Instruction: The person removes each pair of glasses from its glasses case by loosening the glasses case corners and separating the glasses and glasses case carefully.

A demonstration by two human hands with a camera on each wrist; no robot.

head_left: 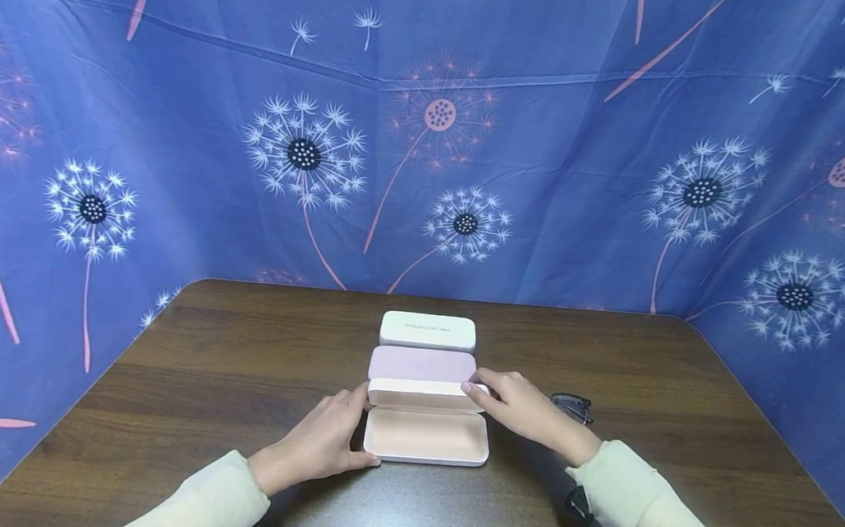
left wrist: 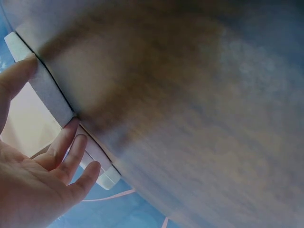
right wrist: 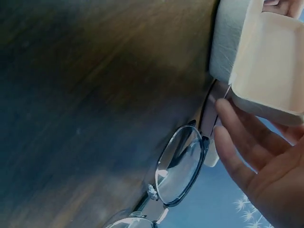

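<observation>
A white glasses case (head_left: 427, 438) with a pale peach lining lies open on the table, its lid (head_left: 423, 396) standing up at the back. My left hand (head_left: 323, 438) holds the case's left end, thumb at the front corner and index finger at the rear one, as the left wrist view shows. At the lid's right end, my right hand (head_left: 523, 404) pinches the edge, thumb in front and fingers behind. A pair of dark-framed glasses (right wrist: 180, 166) lies on the table beyond the right hand, beside the cases.
Directly behind the open case is a lavender case (head_left: 422, 364). Farther back stands a white case (head_left: 428, 330) with small lettering. The brown wooden table (head_left: 260, 333) meets a blue dandelion-print cloth (head_left: 571, 168) at its back and sides.
</observation>
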